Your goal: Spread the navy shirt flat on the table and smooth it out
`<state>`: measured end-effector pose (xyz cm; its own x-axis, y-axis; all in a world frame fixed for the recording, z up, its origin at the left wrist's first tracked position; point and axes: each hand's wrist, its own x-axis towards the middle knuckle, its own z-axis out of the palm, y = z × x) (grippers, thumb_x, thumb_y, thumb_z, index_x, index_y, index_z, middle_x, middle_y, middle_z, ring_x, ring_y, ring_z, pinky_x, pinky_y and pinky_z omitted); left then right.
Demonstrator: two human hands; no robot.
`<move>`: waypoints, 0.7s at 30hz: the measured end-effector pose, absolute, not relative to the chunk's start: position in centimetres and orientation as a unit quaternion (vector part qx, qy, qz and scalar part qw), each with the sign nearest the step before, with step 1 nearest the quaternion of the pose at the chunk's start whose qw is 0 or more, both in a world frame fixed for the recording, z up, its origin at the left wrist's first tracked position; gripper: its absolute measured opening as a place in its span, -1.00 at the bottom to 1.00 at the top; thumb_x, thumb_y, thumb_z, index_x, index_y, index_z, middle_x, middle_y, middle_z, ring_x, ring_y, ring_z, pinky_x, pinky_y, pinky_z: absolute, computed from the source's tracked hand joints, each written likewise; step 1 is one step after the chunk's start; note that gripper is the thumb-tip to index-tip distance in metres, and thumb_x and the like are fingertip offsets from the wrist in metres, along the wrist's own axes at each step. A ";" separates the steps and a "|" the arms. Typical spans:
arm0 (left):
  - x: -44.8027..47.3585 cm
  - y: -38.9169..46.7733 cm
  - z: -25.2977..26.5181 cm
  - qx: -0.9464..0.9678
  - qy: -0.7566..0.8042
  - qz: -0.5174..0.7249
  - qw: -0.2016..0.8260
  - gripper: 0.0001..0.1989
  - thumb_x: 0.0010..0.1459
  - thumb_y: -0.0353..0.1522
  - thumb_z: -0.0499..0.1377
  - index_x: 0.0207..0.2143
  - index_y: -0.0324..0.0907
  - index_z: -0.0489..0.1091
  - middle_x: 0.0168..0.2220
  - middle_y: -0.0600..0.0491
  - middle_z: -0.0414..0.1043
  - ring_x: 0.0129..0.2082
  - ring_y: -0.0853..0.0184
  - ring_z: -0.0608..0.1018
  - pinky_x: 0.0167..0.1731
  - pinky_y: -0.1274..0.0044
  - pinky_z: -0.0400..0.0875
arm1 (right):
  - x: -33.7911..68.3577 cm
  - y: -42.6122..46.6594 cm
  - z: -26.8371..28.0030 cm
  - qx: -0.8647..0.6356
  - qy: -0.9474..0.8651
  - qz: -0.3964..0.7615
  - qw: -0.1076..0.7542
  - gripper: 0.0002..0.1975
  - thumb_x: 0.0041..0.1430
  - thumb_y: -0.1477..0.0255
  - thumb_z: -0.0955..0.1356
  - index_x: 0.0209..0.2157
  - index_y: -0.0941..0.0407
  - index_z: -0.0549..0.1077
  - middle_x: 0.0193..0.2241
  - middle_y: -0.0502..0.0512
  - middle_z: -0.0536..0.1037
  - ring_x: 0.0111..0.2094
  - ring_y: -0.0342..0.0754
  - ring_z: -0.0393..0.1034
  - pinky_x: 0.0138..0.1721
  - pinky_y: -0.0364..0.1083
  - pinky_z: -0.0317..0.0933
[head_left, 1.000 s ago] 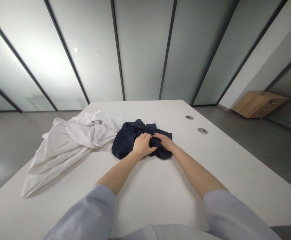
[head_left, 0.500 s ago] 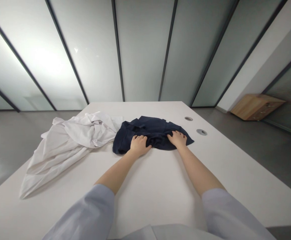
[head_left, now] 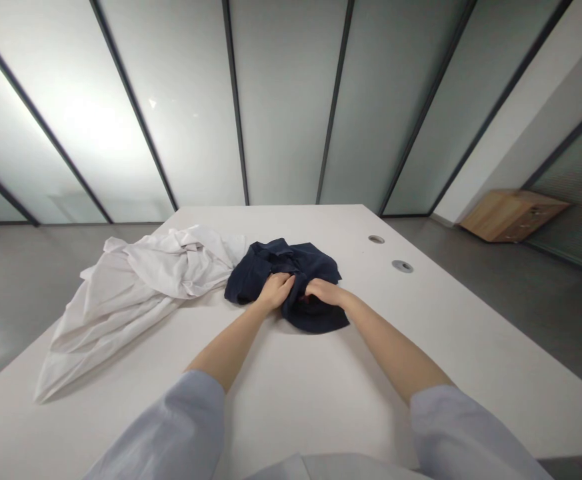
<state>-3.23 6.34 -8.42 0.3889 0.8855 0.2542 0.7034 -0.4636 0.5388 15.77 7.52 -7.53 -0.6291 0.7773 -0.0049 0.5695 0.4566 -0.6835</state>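
Note:
A dark navy garment (head_left: 315, 263) lies bunched on the white table (head_left: 315, 400) in front of me; its exact kind does not show. My left hand (head_left: 277, 291) is closed on its near middle, the fingertips sunk in the folds. Close by on the right, my right hand (head_left: 325, 292) grips the cloth too, its fingers curled into a fold and partly hidden. A rounded flap of the navy cloth hangs toward me below the right hand. To the left, a crumpled white garment (head_left: 171, 267) rests beside the navy one, nearly touching it.
Two round cable holes, one farther off (head_left: 376, 239) and a nearer grommet (head_left: 403, 266), sit near the table's right edge. A wooden cabinet (head_left: 511, 213) stands on the floor at the right. Frosted glass panels (head_left: 285, 100) rise behind the table.
My right hand has moved left, close to the left hand, bringing the garment's right side in. The navy cloth is now narrower and more bunched, with a flap nearer me.

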 end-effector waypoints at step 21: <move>-5.7 7.4 -8.3 0.712 0.599 0.358 0.075 -0.68 0.25 -0.32 -0.02 -0.01 -0.20 0.37 -0.03 -0.10 0.43 0.01 0.22 0.43 0.04 0.37 0.30 | 20.2 9.5 -10.5 -0.750 -0.652 0.062 0.092 -0.36 0.27 0.09 0.12 0.26 0.15 0.16 0.31 0.30 0.03 0.30 0.35 -0.14 0.17 0.36 -0.14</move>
